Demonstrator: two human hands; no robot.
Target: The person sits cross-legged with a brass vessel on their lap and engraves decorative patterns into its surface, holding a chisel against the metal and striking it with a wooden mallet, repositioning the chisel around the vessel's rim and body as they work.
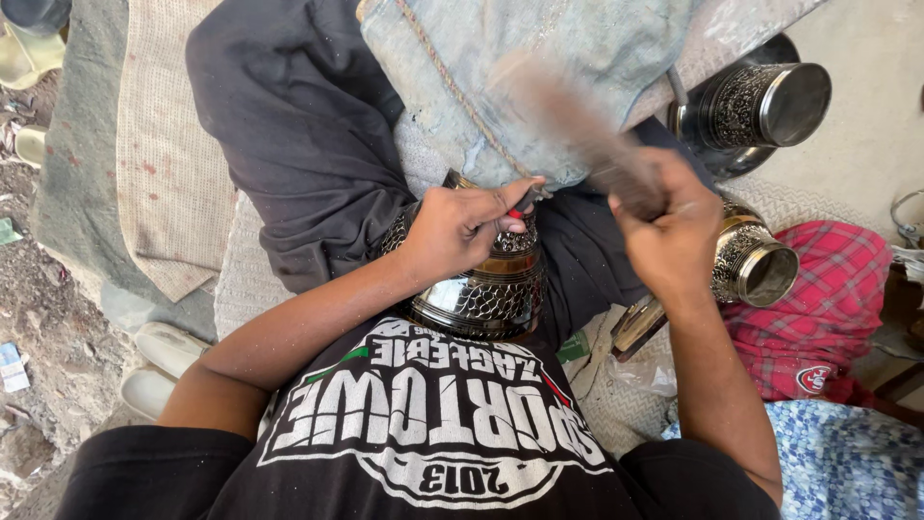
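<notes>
An engraved metal vessel with a patterned band lies in my lap, mouth toward me. My left hand rests on its upper side and pinches a thin chisel-like tool against the surface. My right hand is raised just right of it, gripping the handle of a hammer that is blurred from motion and points up and left over a pale denim cloth.
Two more engraved metal cups lie to the right: one by my right wrist, one farther back. A red checked cloth, a blue patterned cloth, woven mats and dirt ground with sandals surround me.
</notes>
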